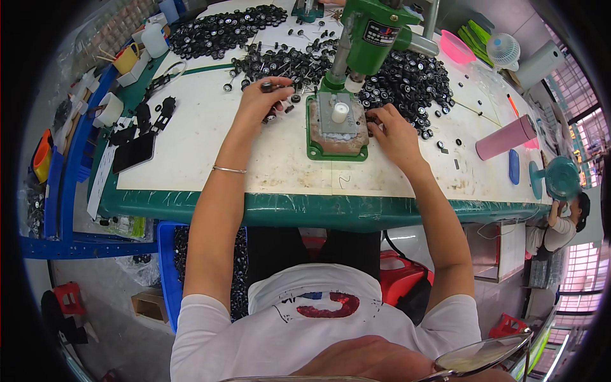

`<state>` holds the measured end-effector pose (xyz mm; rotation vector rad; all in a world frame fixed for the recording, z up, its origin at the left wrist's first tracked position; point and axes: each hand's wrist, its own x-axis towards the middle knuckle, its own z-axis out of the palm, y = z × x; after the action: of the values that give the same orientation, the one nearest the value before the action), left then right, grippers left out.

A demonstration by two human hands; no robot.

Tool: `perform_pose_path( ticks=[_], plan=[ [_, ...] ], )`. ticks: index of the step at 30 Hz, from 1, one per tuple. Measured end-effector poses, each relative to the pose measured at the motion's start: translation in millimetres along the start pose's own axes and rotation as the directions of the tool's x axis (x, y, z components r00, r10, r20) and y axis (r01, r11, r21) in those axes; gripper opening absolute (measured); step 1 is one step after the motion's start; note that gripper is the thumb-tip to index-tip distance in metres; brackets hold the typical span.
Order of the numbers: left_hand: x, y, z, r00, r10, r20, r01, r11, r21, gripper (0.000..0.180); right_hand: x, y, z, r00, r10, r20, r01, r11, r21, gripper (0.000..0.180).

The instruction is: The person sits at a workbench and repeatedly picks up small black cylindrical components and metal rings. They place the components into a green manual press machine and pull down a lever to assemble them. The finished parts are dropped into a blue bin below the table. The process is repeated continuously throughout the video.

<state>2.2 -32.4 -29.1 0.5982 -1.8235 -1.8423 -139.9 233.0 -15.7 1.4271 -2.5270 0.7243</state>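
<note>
A green hand press (369, 32) stands on a green base (337, 130) in the middle of the table, with a small white cylinder (341, 112) upright on its grey plate. My left hand (266, 97) is left of the base, its fingers closed on small black wheel-like parts with thin axles. My right hand (389, 130) rests at the base's right edge, fingertips pinching a small black part (371, 119). Heaps of small black wheels (407, 79) lie behind both hands. A thin bracelet (229, 170) circles my left wrist.
A second heap of black wheels (219, 28) lies at the far left. A pink cylinder (506, 138), a pink bowl (456, 46) and small fans (560, 177) stand at the right. A blue crate (167, 267) sits under the table edge. Another person (563, 223) stands at the far right.
</note>
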Motion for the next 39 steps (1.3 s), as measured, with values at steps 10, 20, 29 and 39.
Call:
perform_pose_path(
  ticks=[10,20,29,39],
  plan=[
    [4.9,-2.8,10.9,0.995,-0.083,0.064,0.061,0.957,0.284,0.012,16.1,1.6,-3.4,0.981,0.191,-0.042,-0.132,0.809,0.573,0.015],
    [-20.4,28.3,3.9,0.955,-0.196,0.222,0.219,0.972,-0.087,0.023,26.0,-40.8,4.2,0.957,-0.193,-0.219,0.274,0.851,0.448,0.011],
    [-34.1,38.8,36.9,0.925,-0.096,0.368,0.226,0.917,-0.329,0.020,22.8,-49.7,-6.0,0.974,-0.139,-0.181,0.197,0.910,0.366,0.021],
    [-75.3,43.0,56.3,0.984,0.046,0.172,-0.024,0.991,-0.129,0.028,-6.6,-76.6,-2.6,0.973,0.221,0.063,-0.121,0.259,0.958,0.024]
  ],
)
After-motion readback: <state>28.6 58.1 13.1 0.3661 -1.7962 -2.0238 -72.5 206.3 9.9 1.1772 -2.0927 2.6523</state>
